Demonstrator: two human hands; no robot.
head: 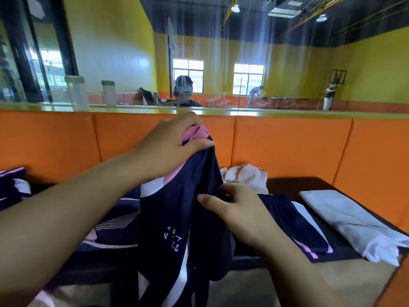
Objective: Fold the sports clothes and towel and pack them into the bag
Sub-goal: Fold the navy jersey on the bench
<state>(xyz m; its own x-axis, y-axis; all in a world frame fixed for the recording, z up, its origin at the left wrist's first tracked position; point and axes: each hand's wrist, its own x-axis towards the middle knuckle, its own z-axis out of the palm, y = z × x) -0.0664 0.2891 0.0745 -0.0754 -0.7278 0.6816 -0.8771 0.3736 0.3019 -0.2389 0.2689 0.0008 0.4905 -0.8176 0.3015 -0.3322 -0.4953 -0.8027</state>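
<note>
Gym room, yellow walls, orange padded back (287,147) behind a dark worktop (285,185).

L hand (174,147): grip clenched on the pink-trimmed top of the navy jersey (177,218), holding it up. Jersey hangs with its long axis vertical, bottom below the worktop edge. R hand (234,209): lower, at the jersey's right edge, fingers curled into the fabric; appears to pinch it. R hand is nearer the free hanging part.

Count:
- 1 jersey, held.
- 1 navy shorts (294,222), flat, right of R hand.
- 1 folded white towel (345,216), far right.
- 1 crumpled pale cloth (245,173), behind.
- Navy garments (119,222) at left, approx. 2.
- Bag: not in view.
</note>
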